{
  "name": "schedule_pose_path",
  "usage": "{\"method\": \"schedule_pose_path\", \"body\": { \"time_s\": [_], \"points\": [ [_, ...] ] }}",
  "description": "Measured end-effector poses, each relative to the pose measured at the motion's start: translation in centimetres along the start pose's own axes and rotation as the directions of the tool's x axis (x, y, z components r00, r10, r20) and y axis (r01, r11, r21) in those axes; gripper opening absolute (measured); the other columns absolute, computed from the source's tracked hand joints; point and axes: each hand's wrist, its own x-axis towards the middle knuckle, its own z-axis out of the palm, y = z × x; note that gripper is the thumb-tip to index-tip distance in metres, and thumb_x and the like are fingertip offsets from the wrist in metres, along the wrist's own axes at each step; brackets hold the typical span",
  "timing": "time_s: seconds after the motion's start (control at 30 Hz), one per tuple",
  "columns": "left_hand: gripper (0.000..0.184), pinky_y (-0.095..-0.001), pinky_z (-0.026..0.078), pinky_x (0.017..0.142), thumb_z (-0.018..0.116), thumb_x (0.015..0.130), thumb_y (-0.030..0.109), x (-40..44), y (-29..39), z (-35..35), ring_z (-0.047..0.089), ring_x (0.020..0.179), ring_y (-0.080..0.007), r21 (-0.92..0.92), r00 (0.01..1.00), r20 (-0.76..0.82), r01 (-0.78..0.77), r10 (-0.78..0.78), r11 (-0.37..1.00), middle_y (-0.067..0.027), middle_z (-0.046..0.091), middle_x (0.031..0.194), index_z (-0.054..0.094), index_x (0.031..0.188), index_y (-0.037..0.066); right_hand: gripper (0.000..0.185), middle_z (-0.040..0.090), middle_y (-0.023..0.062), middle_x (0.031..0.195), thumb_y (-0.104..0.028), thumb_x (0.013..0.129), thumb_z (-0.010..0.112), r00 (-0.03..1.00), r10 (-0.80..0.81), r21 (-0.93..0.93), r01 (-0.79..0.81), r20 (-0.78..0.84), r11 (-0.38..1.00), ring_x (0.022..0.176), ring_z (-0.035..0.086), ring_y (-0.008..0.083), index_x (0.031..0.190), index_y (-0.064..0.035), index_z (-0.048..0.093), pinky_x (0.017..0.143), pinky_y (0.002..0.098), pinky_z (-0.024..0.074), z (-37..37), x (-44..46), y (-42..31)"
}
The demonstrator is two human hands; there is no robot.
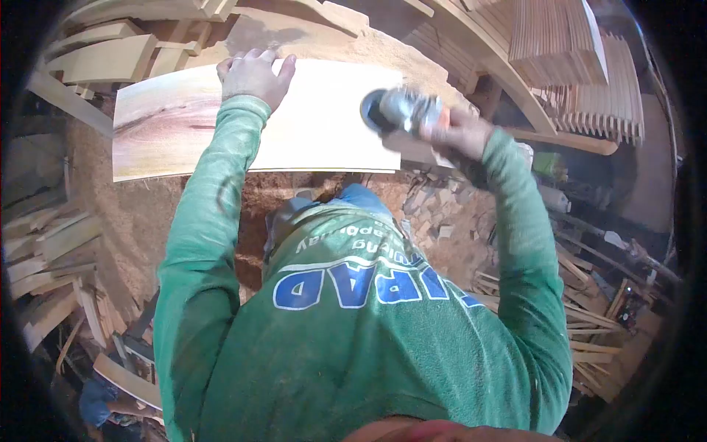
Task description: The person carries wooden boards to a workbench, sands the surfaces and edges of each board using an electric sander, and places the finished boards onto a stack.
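Note:
A wide, pale wooden board (324, 118) lies in front of me, with reddish-brown grain toward its left end. My left hand (258, 79) rests on its far edge left of the middle, fingers bent over the edge and thumb apart, gripping it. Over the board's right end, my right hand (460, 132) is closed around an angle grinder (409, 110), blurred by motion. Its dark round disc (375, 110) faces the board; whether it touches the wood I cannot tell.
Stacked, grooved-looking wooden pieces (556, 40) stand at the far right beside a long curved plank (493, 55). Cut wood (103, 59) lies at the far left, with offcuts (51, 258) below. Wood scraps (442, 210) cover the dusty floor. Part of another person (96, 401) shows at lower left.

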Motion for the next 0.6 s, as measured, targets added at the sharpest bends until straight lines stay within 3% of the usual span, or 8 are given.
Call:
{"method": "schedule_pose_path", "body": {
  "time_s": [0.03, 0.17, 0.23, 0.3, 0.33, 0.43, 0.57, 0.6],
  "points": [
    [0.053, -0.0487, 0.031, 0.112, 0.045, 0.1, 0.055, 0.0, 0.0, -0.1, 0.064, 0.117, -0.0303, 0.002, 1.0, 0.008, 0.001, -0.001, 1.0, -0.0103, 0.072, 0.12, 0.074, 0.12, 0.015, 0.074, 0.069, 0.0113, 0.121, -0.055, 0.086, 0.078, 0.992, -0.108, 0.034, 0.106, 0.072, 0.994, 0.111, 0.062, 0.0187, 0.135, -0.0018, 0.062, 0.101, 0.033, 0.0484, 1.6, -1.8, -1.2],
    [0.052, -0.0483, 0.031, 0.111, 0.046, 0.1, 0.055, -0.1, 0.0, -0.2, 0.064, 0.116, -0.0297, -0.013, 1.0, 0.0, 0.003, -0.003, 1.0, -0.0107, 0.071, 0.12, 0.075, 0.118, 0.015, 0.074, 0.069, 0.018, 0.124, -0.061, 0.085, 0.073, 0.971, -0.059, -0.281, 0.124, 0.23, 0.952, 0.118, 0.063, 0.0299, 0.133, -0.0052, 0.063, 0.107, 0.0396, 0.0451, 4.1, -2.8, -1.7],
    [0.052, -0.0481, 0.031, 0.111, 0.047, 0.1, 0.055, -0.1, 0.2, -0.2, 0.064, 0.116, -0.0294, -0.019, 1.0, -0.004, 0.001, -0.001, 1.0, -0.011, 0.071, 0.12, 0.075, 0.118, 0.015, 0.073, 0.069, 0.0177, 0.125, -0.06, 0.086, 0.072, 0.965, -0.185, -0.208, 0.223, 0.186, 0.952, 0.119, 0.063, 0.0289, 0.134, -0.0051, 0.063, 0.107, 0.039, 0.0453, 3.4, -1.8, -2.6],
    [0.052, -0.0479, 0.031, 0.111, 0.047, 0.099, 0.055, -0.1, 0.5, -0.5, 0.064, 0.117, -0.0291, -0.011, 1.0, 0.011, 0.018, -0.018, 1.0, -0.0114, 0.071, 0.12, 0.075, 0.118, 0.015, 0.071, 0.067, 0.0061, 0.102, -0.057, 0.085, 0.076, 0.99, -0.092, -0.264, 0.117, 0.106, 0.957, 0.092, 0.06, 0.0129, 0.125, 0.0005, 0.064, 0.081, 0.0323, 0.0517, 0.8, 0.6, -3.5],
    [0.052, -0.0479, 0.031, 0.111, 0.047, 0.1, 0.055, -0.2, 0.6, -0.8, 0.064, 0.117, -0.0292, -0.004, 0.999, 0.022, 0.024, -0.024, 1.0, -0.0117, 0.071, 0.12, 0.074, 0.118, 0.015, 0.068, 0.065, 0.0025, 0.099, -0.055, 0.086, 0.077, 0.969, -0.247, -0.007, 0.247, 0.028, 0.969, 0.087, 0.058, 0.0104, 0.124, 0.0001, 0.064, 0.074, 0.0303, 0.05, 1.1, 1.8, -3.6],
    [0.052, -0.0483, 0.03, 0.113, 0.046, 0.1, 0.055, -0.3, 0.8, -0.9, 0.063, 0.119, -0.0292, 0.021, 0.999, 0.044, 0.021, -0.022, 1.0, -0.0125, 0.071, 0.121, 0.074, 0.12, 0.015, 0.067, 0.063, 0.0022, 0.089, -0.057, 0.088, 0.074, 0.986, -0.132, 0.069, 0.139, -0.097, 0.988, 0.073, 0.054, 0.0107, 0.123, -0.0014, 0.065, 0.063, 0.0294, 0.0459, -1.0, 3.3, -5.2],
    [0.052, -0.0491, 0.029, 0.114, 0.046, 0.101, 0.056, -0.1, 0.3, -0.2, 0.061, 0.122, -0.0291, 0.03, 1.0, 0.026, 0.001, -0.002, 1.0, -0.0128, 0.07, 0.123, 0.072, 0.123, 0.016, 0.069, 0.066, 0.0045, 0.094, -0.059, 0.088, 0.073, 0.997, -0.029, -0.127, 0.038, 0.071, 0.991, 0.079, 0.059, 0.0127, 0.126, -0.0022, 0.065, 0.069, 0.0308, 0.0506, -0.9, 2.2, -3.4],
    [0.052, -0.0493, 0.029, 0.114, 0.046, 0.101, 0.056, -0.1, 0.4, -0.3, 0.061, 0.122, -0.0291, 0.032, 1.0, 0.029, 0.0, 0.0, 0.999, -0.0128, 0.07, 0.124, 0.072, 0.123, 0.017, 0.069, 0.069, 0.0069, 0.11, -0.056, 0.088, 0.074, 0.983, -0.133, -0.225, 0.159, 0.125, 0.961, 0.096, 0.063, 0.0154, 0.133, -0.0051, 0.062, 0.086, 0.0321, 0.0522, 0.0, 0.7, -3.0]
  ]
}}
